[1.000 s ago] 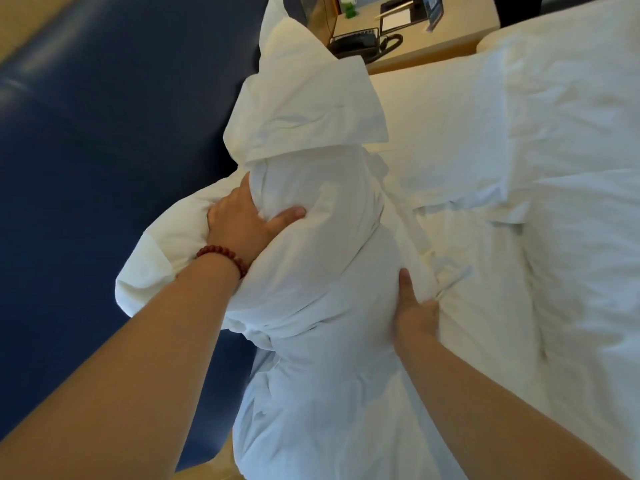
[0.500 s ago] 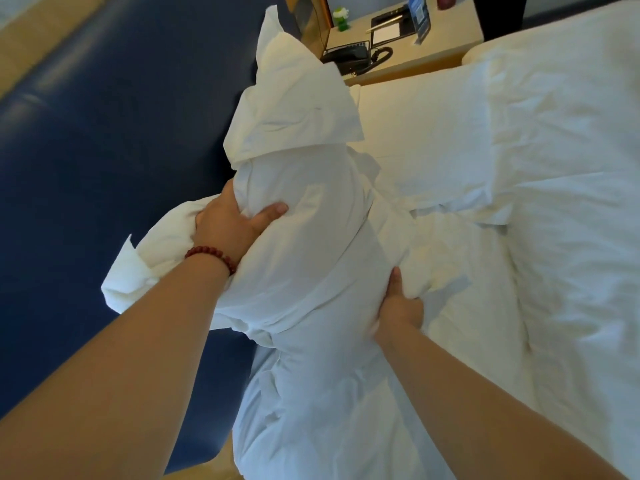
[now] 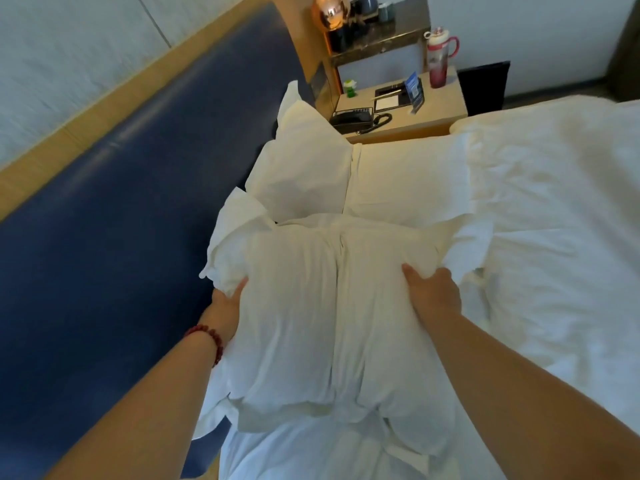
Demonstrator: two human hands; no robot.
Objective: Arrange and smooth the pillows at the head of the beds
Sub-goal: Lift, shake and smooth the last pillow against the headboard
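Two plump white cotton pillows at the bed's head against the padded navy headboard [image 3: 114, 216] — near pillow [image 3: 332, 317] creased lengthwise, far pillow [image 3: 391, 181] smoother. Left hand [image 3: 227, 306] gripping the near pillow's left edge, right hand [image 3: 433, 294] clutching its right side. Beyond, wooden nightstand [image 3: 446, 109] bearing one black telephone [image 3: 351, 119], one pink bottle [image 3: 438, 58].

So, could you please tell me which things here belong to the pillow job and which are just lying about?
Job:
near pillow, gripped by left hand and right hand
far pillow
bed

Lying about:
telephone
bottle
notepad
nightstand
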